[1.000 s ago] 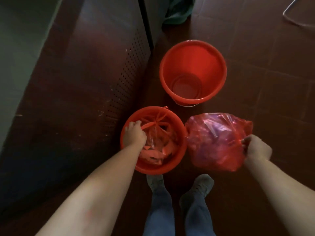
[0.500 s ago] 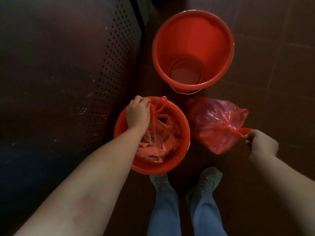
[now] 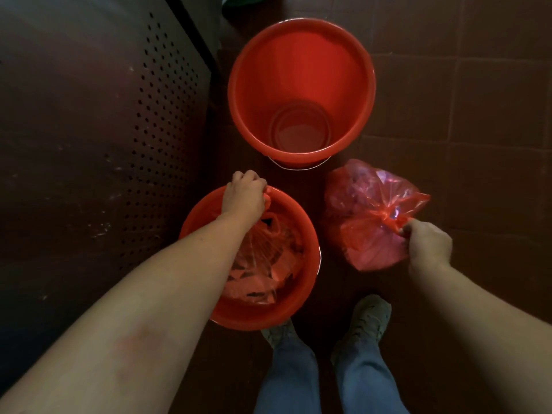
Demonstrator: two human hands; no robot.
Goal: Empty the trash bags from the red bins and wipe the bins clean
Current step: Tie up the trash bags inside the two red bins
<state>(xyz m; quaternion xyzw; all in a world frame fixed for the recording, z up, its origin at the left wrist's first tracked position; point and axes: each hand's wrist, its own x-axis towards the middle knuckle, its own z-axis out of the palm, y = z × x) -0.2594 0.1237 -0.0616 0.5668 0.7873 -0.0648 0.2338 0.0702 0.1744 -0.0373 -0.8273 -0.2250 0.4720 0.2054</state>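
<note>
Two red bins stand on the dark tiled floor. The far bin (image 3: 301,85) holds no bag; its bare bottom shows. The near bin (image 3: 301,234) contains a red translucent trash bag (image 3: 263,270) with scraps inside. My left hand (image 3: 243,194) grips that bag's tied handles at the bin's far rim. To the right, a tied, filled red trash bag (image 3: 367,222) sits low by the floor, and my right hand (image 3: 427,243) pinches its knotted top.
A dark perforated metal panel (image 3: 119,144) runs along the left, close to both bins. My two feet in grey shoes (image 3: 367,318) stand just below the near bin. Something green (image 3: 242,0) lies at the top edge. Tiled floor (image 3: 478,115) extends to the right.
My left hand moved up from inside the near bin to its far rim, pulling the bag's handles taut. The right hand lowered the filled bag toward the floor.
</note>
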